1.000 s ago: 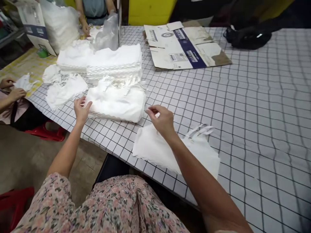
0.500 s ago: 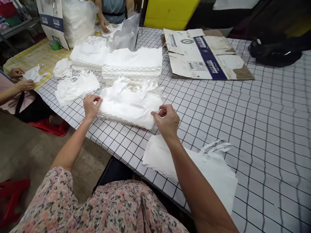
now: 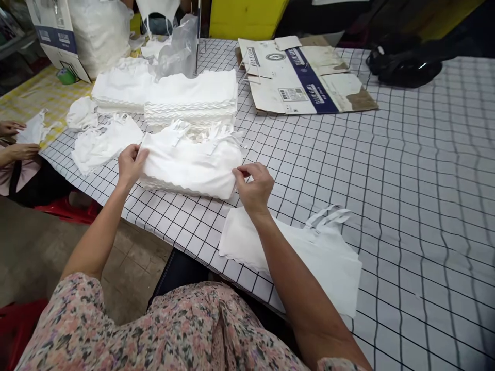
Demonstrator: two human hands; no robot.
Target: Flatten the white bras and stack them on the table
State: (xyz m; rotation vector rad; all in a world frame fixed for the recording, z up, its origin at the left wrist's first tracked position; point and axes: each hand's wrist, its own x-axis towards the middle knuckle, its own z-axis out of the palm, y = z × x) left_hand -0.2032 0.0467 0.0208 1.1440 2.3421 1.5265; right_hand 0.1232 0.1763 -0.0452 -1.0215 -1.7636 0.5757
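A stack of white strapped camisoles (image 3: 189, 165) lies in front of me, its wavy hems toward my side and its thin straps toward the back. My left hand (image 3: 131, 164) pinches the left edge of the top camisole. At the right edge, my right hand (image 3: 255, 186) holds the same garment between thumb and fingertips, so the cloth is stretched between both hands. Beneath my right forearm lies another flat white camisole (image 3: 320, 257), partly hidden, with its straps pointing away. Behind the stack are folded white garment piles (image 3: 193, 93).
Loose white garments (image 3: 106, 141) lie to the left. Flattened cardboard (image 3: 294, 77) and a black bag (image 3: 406, 67) are at the back of the grid-patterned tablecloth (image 3: 394, 180). A co-worker's hands (image 3: 23, 149) hold white cloth at far left. Another person behind the table raises a white garment (image 3: 158, 13).
My view has shifted, so the table scene sits further left. My left hand has turned and grips the camisole's edge; the person at the back has lifted a white garment.
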